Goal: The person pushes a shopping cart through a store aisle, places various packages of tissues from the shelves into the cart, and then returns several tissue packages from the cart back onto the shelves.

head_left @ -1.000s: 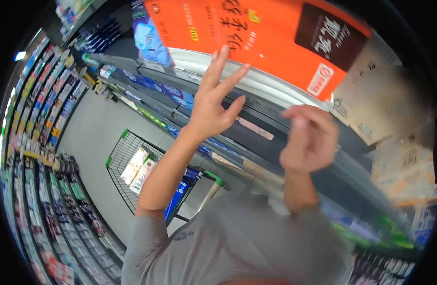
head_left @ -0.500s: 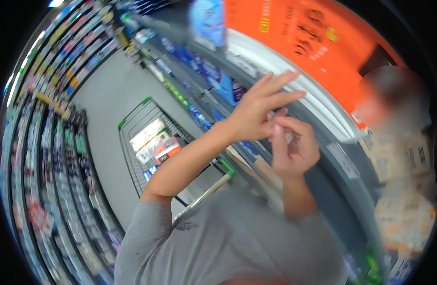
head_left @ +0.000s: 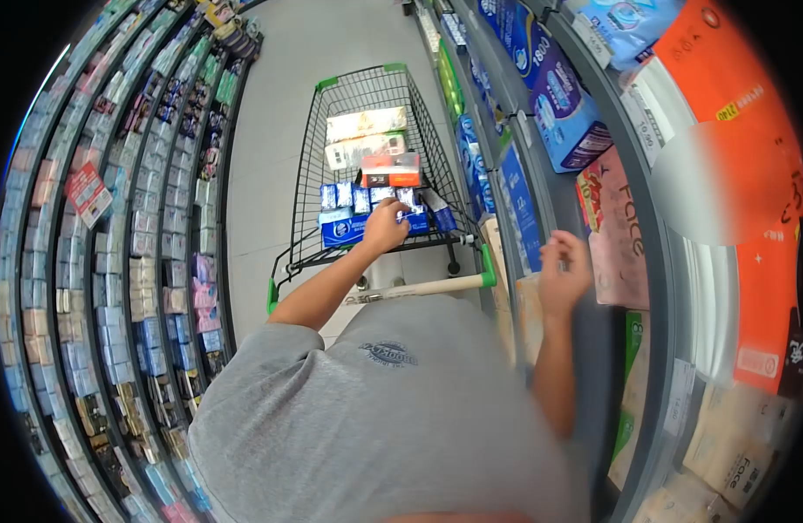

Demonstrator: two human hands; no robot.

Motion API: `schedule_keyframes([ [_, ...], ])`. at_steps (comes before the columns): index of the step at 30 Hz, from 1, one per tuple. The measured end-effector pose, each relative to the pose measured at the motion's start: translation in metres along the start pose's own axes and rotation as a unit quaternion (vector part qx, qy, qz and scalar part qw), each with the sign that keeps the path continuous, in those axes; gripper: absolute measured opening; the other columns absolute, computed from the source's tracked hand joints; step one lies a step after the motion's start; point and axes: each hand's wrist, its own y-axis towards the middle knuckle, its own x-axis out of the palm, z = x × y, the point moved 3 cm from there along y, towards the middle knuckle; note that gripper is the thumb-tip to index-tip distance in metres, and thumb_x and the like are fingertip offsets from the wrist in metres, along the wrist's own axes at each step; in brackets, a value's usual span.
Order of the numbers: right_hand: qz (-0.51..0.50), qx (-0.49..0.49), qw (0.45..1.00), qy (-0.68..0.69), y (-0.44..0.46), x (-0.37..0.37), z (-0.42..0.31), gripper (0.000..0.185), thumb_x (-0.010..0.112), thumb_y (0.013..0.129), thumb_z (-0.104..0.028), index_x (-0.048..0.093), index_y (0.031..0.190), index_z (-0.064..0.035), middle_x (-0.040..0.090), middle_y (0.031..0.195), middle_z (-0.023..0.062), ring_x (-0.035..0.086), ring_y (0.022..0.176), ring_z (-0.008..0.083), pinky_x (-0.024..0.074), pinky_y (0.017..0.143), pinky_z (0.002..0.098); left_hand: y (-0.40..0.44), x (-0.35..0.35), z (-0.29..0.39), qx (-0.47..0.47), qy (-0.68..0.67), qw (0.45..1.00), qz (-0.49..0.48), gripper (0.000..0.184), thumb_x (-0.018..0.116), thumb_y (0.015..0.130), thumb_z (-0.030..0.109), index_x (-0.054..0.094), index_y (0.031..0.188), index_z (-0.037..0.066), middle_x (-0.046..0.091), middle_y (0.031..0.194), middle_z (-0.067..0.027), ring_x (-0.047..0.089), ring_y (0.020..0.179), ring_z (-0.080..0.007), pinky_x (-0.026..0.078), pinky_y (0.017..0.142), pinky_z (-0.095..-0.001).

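My left hand (head_left: 387, 227) hovers over the near end of the shopping cart (head_left: 303, 227), its fingers loosely bent and apart, with nothing visible in them. Below and around it lie small blue-and-white packs (head_left: 361, 200) and a larger blue pack (head_left: 342, 233). Whether my fingertips touch a pack I cannot tell. Farther into the cart are an orange-and-black pack (head_left: 391, 171) and pale tissue packs (head_left: 365, 125). My right hand (head_left: 565, 272) is raised beside the right-hand shelf, slightly blurred, fingers half curled and apart. Nothing shows in it.
The cart's pale handle (head_left: 419, 288) with green ends is just ahead of my body. On the right, the shelf carries a purple-blue pack (head_left: 565, 118), a pink tissue pack (head_left: 615, 235) and a large orange pack (head_left: 724, 78). Shelves of small packages (head_left: 149, 227) line the left.
My hands, together by the shelf before, have parted. My left hand has moved over the cart, and my right stays near the shelf. The view has turned toward the cart.
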Motion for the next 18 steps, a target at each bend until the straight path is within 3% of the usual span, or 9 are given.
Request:
schedule_keyframes([
  [4, -0.093, -0.004, 0.995, -0.039, -0.030, 0.060, 0.063, 0.010, 0.061, 0.083, -0.005, 0.065, 0.092, -0.0035, 0.066, 0.076, 0.0091, 0.064, 0.065, 0.0178, 0.0492, 0.061, 0.0277, -0.022, -0.002, -0.069, -0.128, 0.050, 0.990, -0.024, 0.030, 0.060, 0.071, 0.015, 0.068, 0.098, 0.005, 0.057, 0.118, -0.0196, 0.057, 0.106, -0.0352, 0.046, 0.093, -0.0404],
  [6, -0.221, 0.050, 0.971, -0.079, -0.052, 0.088, 0.087, 0.008, 0.061, 0.081, -0.008, 0.065, 0.087, -0.0064, 0.066, 0.076, 0.0091, 0.063, 0.066, 0.0223, 0.0486, 0.063, 0.0325, -0.027, 0.001, -0.091, -0.171, 0.058, 0.982, -0.049, 0.031, 0.060, 0.072, 0.019, 0.069, 0.098, 0.005, 0.059, 0.115, -0.0202, 0.058, 0.104, -0.0353, 0.047, 0.091, -0.0398],
  [7, -0.231, 0.048, 0.969, -0.080, -0.059, 0.093, 0.095, 0.008, 0.061, 0.081, -0.008, 0.065, 0.087, -0.0064, 0.066, 0.076, 0.0091, 0.063, 0.066, 0.0223, 0.0486, 0.063, 0.0325, -0.029, 0.003, -0.100, -0.184, 0.057, 0.981, -0.033, 0.031, 0.063, 0.072, 0.019, 0.070, 0.099, 0.006, 0.063, 0.110, -0.0186, 0.060, 0.103, -0.0329, 0.047, 0.091, -0.0389],
  [9, -0.247, -0.210, 0.918, -0.230, -0.072, 0.104, 0.091, 0.007, 0.061, 0.077, -0.009, 0.065, 0.083, -0.0090, 0.064, 0.073, 0.0072, 0.060, 0.068, 0.0249, 0.0454, 0.066, 0.0370, -0.032, 0.002, -0.107, -0.245, 0.033, 0.966, -0.071, 0.031, 0.060, 0.072, 0.019, 0.070, 0.097, 0.006, 0.066, 0.101, -0.0205, 0.063, 0.097, -0.0342, 0.048, 0.089, -0.0392],
  [13, -0.256, -0.154, 0.928, -0.222, -0.070, 0.109, 0.101, 0.005, 0.062, 0.073, -0.009, 0.063, 0.078, -0.0099, 0.058, 0.065, 0.0034, 0.057, 0.066, 0.0238, 0.0410, 0.063, 0.0374, -0.034, 0.000, -0.100, -0.241, 0.014, 0.968, -0.072, 0.030, 0.061, 0.072, 0.019, 0.071, 0.097, 0.006, 0.067, 0.098, -0.0194, 0.064, 0.094, -0.0333, 0.049, 0.088, -0.0391],
  [18, -0.250, -0.159, 0.923, -0.245, -0.069, 0.113, 0.098, 0.004, 0.063, 0.073, -0.009, 0.063, 0.077, -0.0098, 0.058, 0.064, 0.0032, 0.056, 0.065, 0.0237, 0.0404, 0.062, 0.0376, -0.033, 0.000, -0.104, -0.244, -0.012, 0.966, -0.079, 0.026, 0.061, 0.073, 0.019, 0.072, 0.094, 0.008, 0.068, 0.097, -0.0180, 0.064, 0.093, -0.0324, 0.050, 0.087, -0.0394],
])
